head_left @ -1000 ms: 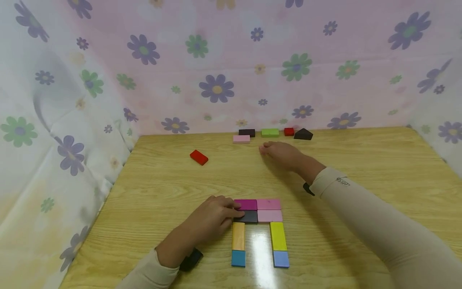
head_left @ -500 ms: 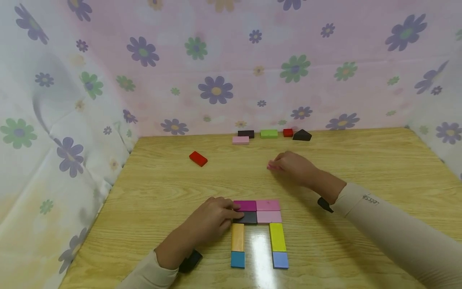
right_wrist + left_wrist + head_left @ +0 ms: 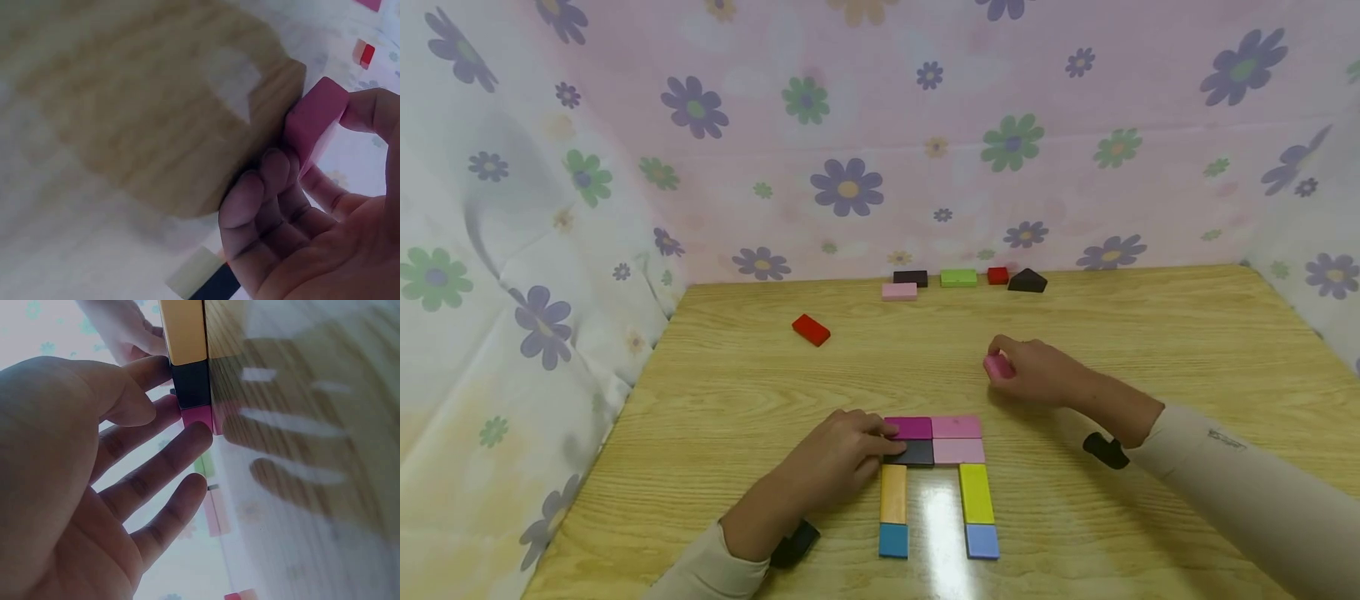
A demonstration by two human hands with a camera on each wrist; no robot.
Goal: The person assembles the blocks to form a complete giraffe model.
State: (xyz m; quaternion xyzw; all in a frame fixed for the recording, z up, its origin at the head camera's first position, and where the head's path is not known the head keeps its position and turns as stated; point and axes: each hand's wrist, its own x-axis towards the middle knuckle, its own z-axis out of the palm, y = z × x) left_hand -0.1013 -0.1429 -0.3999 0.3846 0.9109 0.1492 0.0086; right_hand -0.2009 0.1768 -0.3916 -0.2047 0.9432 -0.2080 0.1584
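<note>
My right hand [image 3: 1037, 371] pinches a pink block [image 3: 999, 367] between thumb and fingers, close over the table. In the right wrist view that pink block [image 3: 317, 119] is tilted in the fingertips. My left hand [image 3: 835, 454] rests its fingertips on a magenta block [image 3: 912, 427] and a black block [image 3: 913, 452], its fingers extended in the left wrist view. Two more pink blocks [image 3: 957, 427] adjoin these on the right. Below stand two legs: an orange block [image 3: 894, 493] over a blue one [image 3: 893, 540], and a yellow block [image 3: 977, 493] over a light blue one [image 3: 982, 540].
A red block [image 3: 811, 330] lies alone at the left back. Along the back edge lie a pink block [image 3: 899, 292], a black block [image 3: 911, 278], a lime green block [image 3: 958, 277], a small red block [image 3: 997, 276] and a black triangular block [image 3: 1027, 281]. Floral cloth surrounds the table.
My right hand has drawn back from the rear of the table toward the right front, bringing the pink block along. My left hand stays in place on the laid blocks.
</note>
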